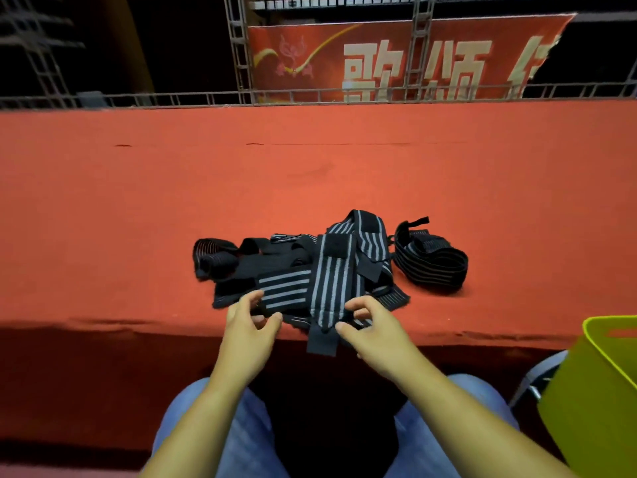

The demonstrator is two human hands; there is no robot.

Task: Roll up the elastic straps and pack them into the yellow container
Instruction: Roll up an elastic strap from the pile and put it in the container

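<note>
1. Nearest the camera: the person's knees in blue jeans [238,439], directly below the pile of elastic straps [310,270].
2. Left hand [253,317]: at the near-left edge of the pile. Fingers half-curled, thumb held apart from them, nothing pinched. Contact between fingertips and cloth cannot be confirmed.
3. Right hand [368,322]: at the near-right edge of the pile. Fingers likewise half-curled with a gap to the thumb, beside the grey-striped strap [332,281], whose black end hangs over the table edge.
4. Yellow container [586,408]: well to the right of the pile and lower than it, off the table. Only part of its rim and wall is in view, so its contents cannot be determined.
5. Pile: lies tangled at the near edge of the red-covered table [310,167]. A loosely looped strap [431,263] lies just right of the pile; a second loose coil [213,257] adjoins its left end.
6. Beyond the pile: a metal railing [310,97], then a red banner [396,63].

Status assessment: no strap appears tightly rolled and none is seen packed. The task is judged to be at its start, with selecting a strap, rolling and packing all outstanding.
</note>
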